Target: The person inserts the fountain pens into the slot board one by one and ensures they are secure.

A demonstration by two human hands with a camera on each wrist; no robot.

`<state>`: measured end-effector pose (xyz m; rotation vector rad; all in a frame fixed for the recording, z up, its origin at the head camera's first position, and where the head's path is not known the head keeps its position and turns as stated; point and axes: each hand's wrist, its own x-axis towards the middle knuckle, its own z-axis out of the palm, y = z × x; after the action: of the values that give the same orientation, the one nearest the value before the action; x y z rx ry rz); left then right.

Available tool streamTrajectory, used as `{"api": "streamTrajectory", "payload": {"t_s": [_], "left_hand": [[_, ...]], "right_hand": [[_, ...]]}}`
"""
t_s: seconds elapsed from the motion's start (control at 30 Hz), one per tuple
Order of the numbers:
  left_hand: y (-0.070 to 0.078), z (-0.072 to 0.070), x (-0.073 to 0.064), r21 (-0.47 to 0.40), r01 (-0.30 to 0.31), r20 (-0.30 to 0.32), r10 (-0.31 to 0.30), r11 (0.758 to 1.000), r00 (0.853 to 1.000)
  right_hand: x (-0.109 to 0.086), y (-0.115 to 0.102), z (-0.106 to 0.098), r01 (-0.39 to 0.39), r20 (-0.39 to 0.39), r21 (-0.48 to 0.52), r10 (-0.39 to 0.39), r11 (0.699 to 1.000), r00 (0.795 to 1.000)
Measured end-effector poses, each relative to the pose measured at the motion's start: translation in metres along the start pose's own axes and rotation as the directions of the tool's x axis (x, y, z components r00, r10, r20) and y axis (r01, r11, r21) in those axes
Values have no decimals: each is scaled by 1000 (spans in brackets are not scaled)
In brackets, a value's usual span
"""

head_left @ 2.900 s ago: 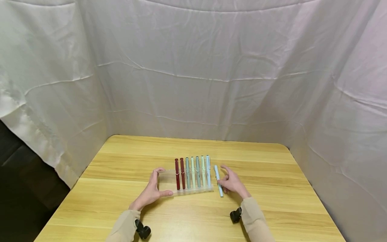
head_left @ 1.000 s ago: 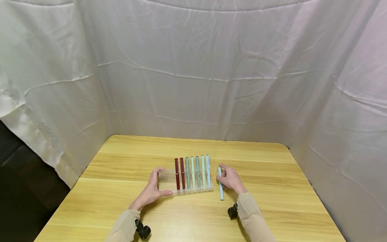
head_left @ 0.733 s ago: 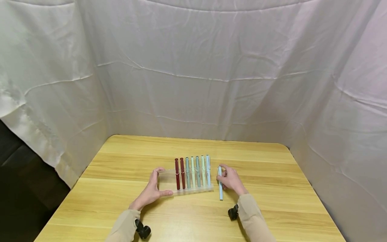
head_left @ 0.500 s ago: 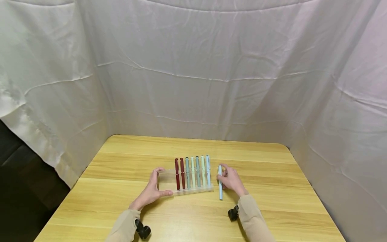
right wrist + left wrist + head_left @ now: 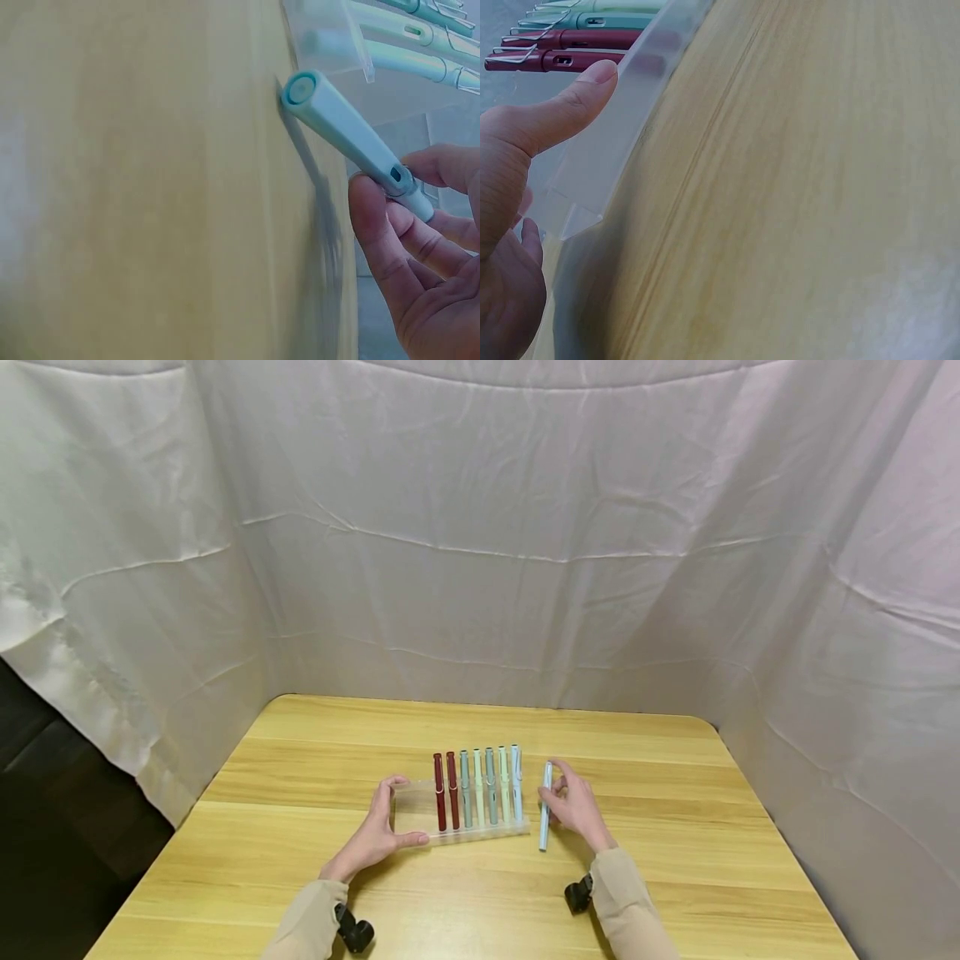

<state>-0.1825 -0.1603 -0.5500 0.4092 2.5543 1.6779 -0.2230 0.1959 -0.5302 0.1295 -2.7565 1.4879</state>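
Observation:
A clear plastic pen stand (image 5: 414, 808) sits on the table, and my left hand (image 5: 372, 837) grips its left end, thumb over the front lip. Side by side in the stand lean two dark red pens (image 5: 446, 793), then several grey-green and pale green pens (image 5: 480, 793), and a light blue pen (image 5: 517, 785) at the right. Just right of the stand, my right hand (image 5: 577, 806) pinches another light blue pen (image 5: 543, 827) near its cap. In the right wrist view this pen (image 5: 345, 127) is tilted, its butt end apart from its shadow, beside the stand's corner.
The wooden table (image 5: 465, 902) spreads on all sides of the stand. Pale grey cloth (image 5: 480, 610) hangs behind it and at both sides. A dark area (image 5: 52, 827) shows past the cloth at the far left. Black wrist cameras (image 5: 355, 930) sit on both sleeves.
My right hand has taken hold of the loose light blue pen and raised it; its top now leans slightly right. The left hand and the stand have stayed in place.

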Motion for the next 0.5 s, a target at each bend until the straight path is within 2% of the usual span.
{"api": "streamTrajectory", "payload": {"t_s": [0.33,0.5], "left_hand": [[-1,0,0,6,-4,3,4,1000,1000],[-2,0,1,8,-8,8,8,1000,1000]], "right_hand": [[-4,-4,3,62,-60,79,-57,995,997],[-5,-6,4,94,-96,87,-86,992,992]]}}
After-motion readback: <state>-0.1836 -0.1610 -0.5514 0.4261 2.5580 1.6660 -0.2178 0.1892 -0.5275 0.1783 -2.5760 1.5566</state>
